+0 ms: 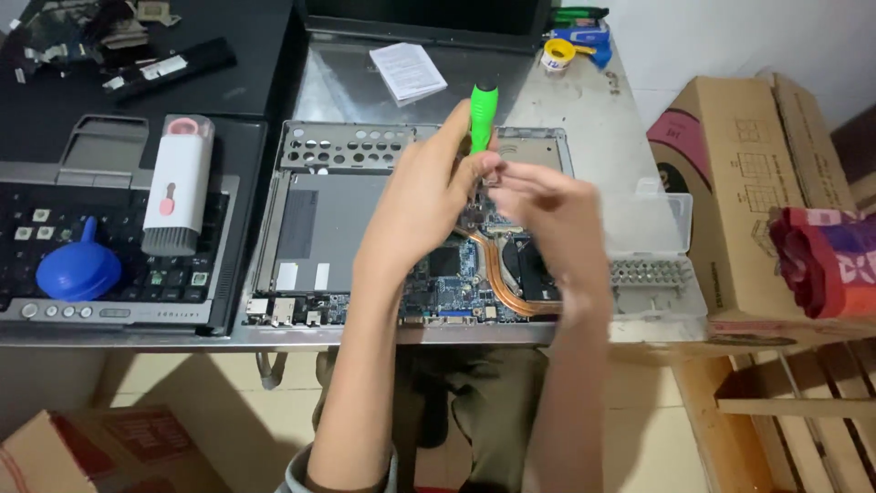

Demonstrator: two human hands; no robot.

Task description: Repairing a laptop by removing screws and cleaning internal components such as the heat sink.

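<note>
Head view, left grip point(429, 187) closed round green screwdriver point(481, 114) (upright), right grip point(547, 215) blurred, cannot tell

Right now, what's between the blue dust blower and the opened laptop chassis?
In the head view, the white cleaning brush tool lies between the blue dust blower and the opened laptop chassis, resting on the detached keyboard panel.

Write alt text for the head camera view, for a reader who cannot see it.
A person's left hand grips a green-handled screwdriver upright over an opened laptop with its circuit board exposed, the right hand close beside it. A blue dust blower and a white cleaning tool rest on a detached keyboard at left.
</note>
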